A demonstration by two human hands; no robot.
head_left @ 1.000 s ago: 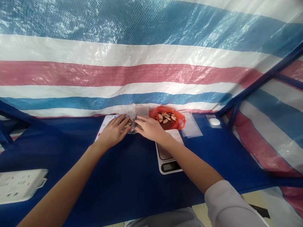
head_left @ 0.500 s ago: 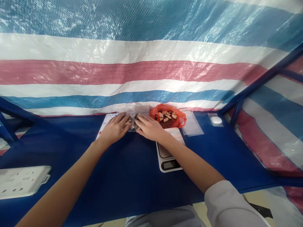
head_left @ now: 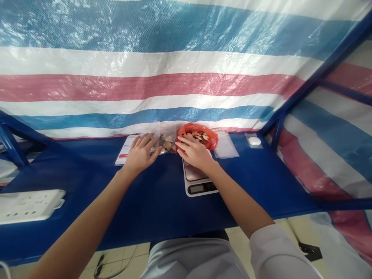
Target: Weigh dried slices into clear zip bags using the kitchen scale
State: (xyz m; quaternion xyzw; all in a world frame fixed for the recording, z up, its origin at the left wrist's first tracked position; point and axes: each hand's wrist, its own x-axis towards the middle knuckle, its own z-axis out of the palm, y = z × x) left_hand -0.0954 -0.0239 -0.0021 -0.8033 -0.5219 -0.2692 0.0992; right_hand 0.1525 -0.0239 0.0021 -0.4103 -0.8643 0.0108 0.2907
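Observation:
Clear plastic bags with brownish dried slices inside lie at the back of the blue table. My left hand, fingers spread, rests over the left bag and partly covers it. To the right, my right hand is open, its fingertips by the near left side of a red plastic bag filled with more dried slices. Below that hand is a white kitchen scale, partly hidden by the hand and forearm. A phone with a timer-like display lies beside my left hand.
Flat clear bags lie right of the red bag. Farther right, a white oval object sits on a small clear packet. A white power strip is at the left. Blue frame bars and striped sheeting enclose the table.
My right hand has moved off the clear bags, rightward to the red bag. My left hand stays over the left bag with its thumb farther out. The camera view has shifted slightly.

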